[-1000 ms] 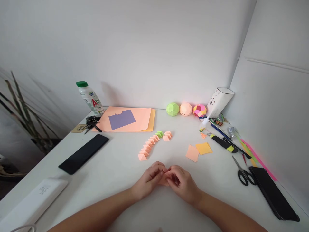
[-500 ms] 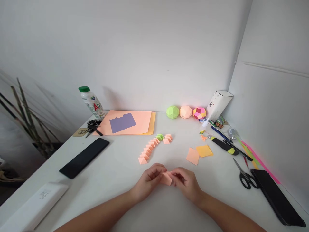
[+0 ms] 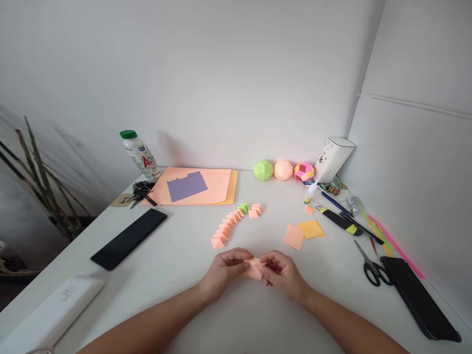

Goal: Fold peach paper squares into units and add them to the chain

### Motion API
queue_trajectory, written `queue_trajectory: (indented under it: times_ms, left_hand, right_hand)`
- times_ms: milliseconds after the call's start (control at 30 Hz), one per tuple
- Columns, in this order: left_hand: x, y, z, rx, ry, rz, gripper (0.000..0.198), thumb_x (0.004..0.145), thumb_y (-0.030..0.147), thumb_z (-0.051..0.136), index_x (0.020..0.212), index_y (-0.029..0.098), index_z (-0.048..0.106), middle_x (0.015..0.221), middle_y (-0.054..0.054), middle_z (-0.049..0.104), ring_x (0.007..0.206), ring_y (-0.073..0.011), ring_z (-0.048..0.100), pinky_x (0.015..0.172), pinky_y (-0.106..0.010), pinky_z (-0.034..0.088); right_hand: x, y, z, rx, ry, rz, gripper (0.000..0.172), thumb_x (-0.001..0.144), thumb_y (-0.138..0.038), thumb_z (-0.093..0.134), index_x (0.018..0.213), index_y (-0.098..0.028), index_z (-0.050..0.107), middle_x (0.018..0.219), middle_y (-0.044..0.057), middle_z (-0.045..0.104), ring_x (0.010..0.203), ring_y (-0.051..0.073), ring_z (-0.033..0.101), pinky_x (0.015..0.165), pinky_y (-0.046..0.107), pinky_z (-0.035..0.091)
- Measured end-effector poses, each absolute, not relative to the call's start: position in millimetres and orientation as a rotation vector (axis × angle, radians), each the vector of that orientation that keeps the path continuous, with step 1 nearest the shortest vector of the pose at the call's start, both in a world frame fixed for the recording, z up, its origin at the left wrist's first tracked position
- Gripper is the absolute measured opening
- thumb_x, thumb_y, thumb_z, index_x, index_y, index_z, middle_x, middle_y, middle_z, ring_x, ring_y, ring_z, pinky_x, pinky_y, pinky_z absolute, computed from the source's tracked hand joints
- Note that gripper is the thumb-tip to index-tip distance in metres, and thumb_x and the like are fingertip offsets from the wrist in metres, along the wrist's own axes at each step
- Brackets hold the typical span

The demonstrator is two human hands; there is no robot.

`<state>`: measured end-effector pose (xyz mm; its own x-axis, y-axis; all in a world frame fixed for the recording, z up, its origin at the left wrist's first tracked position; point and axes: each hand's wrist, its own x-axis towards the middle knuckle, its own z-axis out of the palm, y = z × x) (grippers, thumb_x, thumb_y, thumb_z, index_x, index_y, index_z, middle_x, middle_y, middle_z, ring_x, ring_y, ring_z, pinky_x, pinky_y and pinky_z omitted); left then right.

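Between both hands, just above the table's near part, is a small folded piece of peach paper. My left hand pinches its left side between thumb and fingers. On the right side, my right hand grips the paper with thumb and forefinger; its other fingers are curled. Beyond my hands runs a curved row of folded peach paper pieces, with green folded pieces at its far end. A few more folded peach pieces stand beside them.
Right of centre lie peach square sheets and yellow square sheets. Scissors, a utility knife and a black case line the right. Paper balls sit by the wall. Left are a dark phone and a bottle.
The fingers of my right hand have shifted on the paper, and the piece has turned slightly so more of its face shows. Both hands still hold it.
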<state>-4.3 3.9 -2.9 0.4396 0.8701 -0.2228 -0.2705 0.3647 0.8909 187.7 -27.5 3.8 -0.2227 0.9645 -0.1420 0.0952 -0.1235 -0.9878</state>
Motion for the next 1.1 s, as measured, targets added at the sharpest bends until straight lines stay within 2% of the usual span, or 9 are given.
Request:
queue_trajectory:
  times_ms: [167,300,933,1100]
  left_hand:
    - [-5,5,-3,0.923,0.733,0.842,0.010,0.070,0.017,0.070,0.081,0.019,0.070,0.091,-0.003,0.061,0.084,-0.0171,0.059,0.078,-0.031,0.048]
    - [-4,3,-5,1.039,0.597,0.816,0.018,0.072,0.018,0.070,0.089,0.020,0.069,0.096,-0.005,0.058,0.088,-0.0188,0.059,0.078,-0.034,0.048]
    - [0,-2,0,1.120,0.638,0.866,0.015,0.071,0.029,0.072,0.080,0.018,0.070,0.085,-0.005,0.057,0.078,-0.0180,0.059,0.074,-0.036,0.049]
    - [0,-2,0,1.187,0.698,0.861,0.016,0.071,0.031,0.071,0.081,0.018,0.070,0.087,-0.004,0.054,0.079,-0.0168,0.057,0.071,-0.032,0.048]
  right_hand:
    - [190,-25,4,-1.252,-1.361,1.504,0.027,0.078,-0.042,0.064,0.085,-0.017,0.056,0.062,-0.003,0.056,0.052,0.010,0.053,0.053,0.025,0.046]
    - [190,-25,6,-1.208,-1.375,1.551,0.026,0.077,-0.041,0.065,0.084,-0.017,0.057,0.060,-0.003,0.058,0.054,0.011,0.056,0.054,0.025,0.046]
    - [187,-27,-3,-1.222,-1.426,1.533,0.024,0.079,-0.039,0.063,0.083,-0.016,0.062,0.062,-0.001,0.060,0.056,0.013,0.059,0.058,0.027,0.051]
    - [186,-28,1,-1.246,-1.453,1.493,0.023,0.079,-0.038,0.063,0.084,-0.016,0.063,0.063,0.001,0.062,0.057,0.014,0.060,0.054,0.025,0.049]
